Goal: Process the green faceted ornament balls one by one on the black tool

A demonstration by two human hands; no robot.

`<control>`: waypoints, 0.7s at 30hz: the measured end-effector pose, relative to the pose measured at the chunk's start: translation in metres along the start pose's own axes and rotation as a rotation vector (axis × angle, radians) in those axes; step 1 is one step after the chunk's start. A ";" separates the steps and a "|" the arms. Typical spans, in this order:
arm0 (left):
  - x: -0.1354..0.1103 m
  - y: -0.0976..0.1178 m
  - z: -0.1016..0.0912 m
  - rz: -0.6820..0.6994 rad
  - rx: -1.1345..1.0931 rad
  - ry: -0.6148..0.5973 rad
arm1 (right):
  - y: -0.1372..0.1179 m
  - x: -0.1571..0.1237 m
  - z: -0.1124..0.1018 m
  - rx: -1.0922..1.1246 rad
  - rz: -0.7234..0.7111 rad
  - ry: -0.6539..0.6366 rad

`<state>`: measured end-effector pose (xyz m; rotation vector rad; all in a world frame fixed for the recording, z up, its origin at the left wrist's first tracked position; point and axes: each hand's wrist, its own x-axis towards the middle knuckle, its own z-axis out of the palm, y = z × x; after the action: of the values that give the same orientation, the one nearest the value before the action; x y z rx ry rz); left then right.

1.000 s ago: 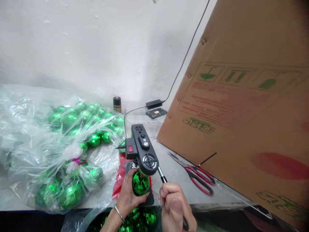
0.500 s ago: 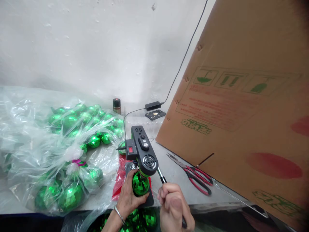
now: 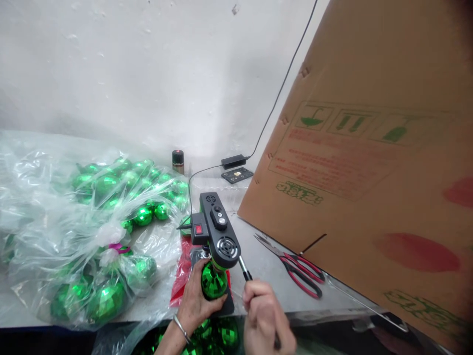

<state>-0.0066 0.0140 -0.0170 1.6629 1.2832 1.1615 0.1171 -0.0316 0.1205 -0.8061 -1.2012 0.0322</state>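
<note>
the left hand (image 3: 194, 303) is cupping a green ball (image 3: 213, 282), its fingers wrapping around the shiny faceted sphere, which is sitting under the head of a small black machine (image 3: 218, 229) at the near edge of the worktop (image 3: 266, 261). the machine's boxy plastic head is running lengthwise away from the person toward the wall, with a red switch showing on its left side. the right hand (image 3: 264, 320) is closing in a fist around the lever (image 3: 243, 268), a thin metal rod slanting from the head down and right toward the person. on the left, a clear crinkled plastic bag (image 3: 44, 222) is holding many more green balls (image 3: 144, 215). red-handled scissors (image 3: 301, 271) are lying beside a leaning cardboard box (image 3: 369, 172).
</note>
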 end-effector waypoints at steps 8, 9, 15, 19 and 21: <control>-0.064 -0.021 -0.038 0.001 0.003 0.243 | -0.028 0.041 0.008 0.009 0.079 0.019; -0.086 -0.029 -0.052 0.010 0.030 0.257 | -0.027 0.037 0.007 0.010 0.071 0.016; -0.188 -0.084 -0.104 -0.198 0.358 -0.050 | -0.022 0.019 0.006 0.027 0.091 0.055; -0.184 -0.112 -0.079 -0.284 0.545 -0.137 | -0.021 0.019 0.007 0.022 0.095 0.081; -0.173 -0.119 -0.066 -0.299 0.627 -0.171 | -0.021 0.021 0.005 0.013 0.086 0.071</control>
<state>-0.1233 -0.1245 -0.1424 1.8550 1.8228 0.4428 0.1134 -0.0355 0.1502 -0.8406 -1.0978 0.0818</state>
